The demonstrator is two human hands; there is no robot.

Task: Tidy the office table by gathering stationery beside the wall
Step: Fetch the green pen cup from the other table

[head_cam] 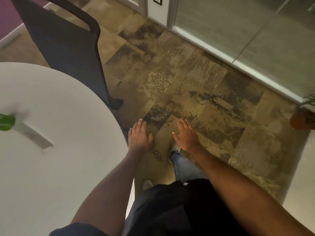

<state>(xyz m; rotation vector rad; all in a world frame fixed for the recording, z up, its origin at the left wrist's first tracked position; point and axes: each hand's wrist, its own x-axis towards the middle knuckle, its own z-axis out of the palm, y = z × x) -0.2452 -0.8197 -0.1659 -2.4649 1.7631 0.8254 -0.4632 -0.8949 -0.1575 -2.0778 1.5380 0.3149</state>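
**A:** From the head camera, what worries you?

**B:** No stationery shows anywhere here. The round white table (pixel 51 150) sits at the left, and its visible top carries only a green leaf (pixel 6 122) at the far left edge and a grey rectangular patch I can't identify. If this is the office table, the things to gather must lie outside the picture, so the person may reach or turn blind. The view is also motion-blurred, which suggests a quick head turn; the dark chair (pixel 68 48) stands close beside the table and could catch a hip or foot.

**A:** Anything else underfoot?

**B:** A terracotta pot (pixel 302 119) sits on the floor at the right edge, near the glass partition (pixel 238 28). A careless step that way could knock it.

**A:** And the hands?

**B:** Both arms stretch forward and down over the floor. The left hand (pixel 139 136) hovers just off the table's edge, palm down, fingers spread flat, holding nothing. The right hand (pixel 186 134) matches it, apart from the left, fingers splayed and empty.
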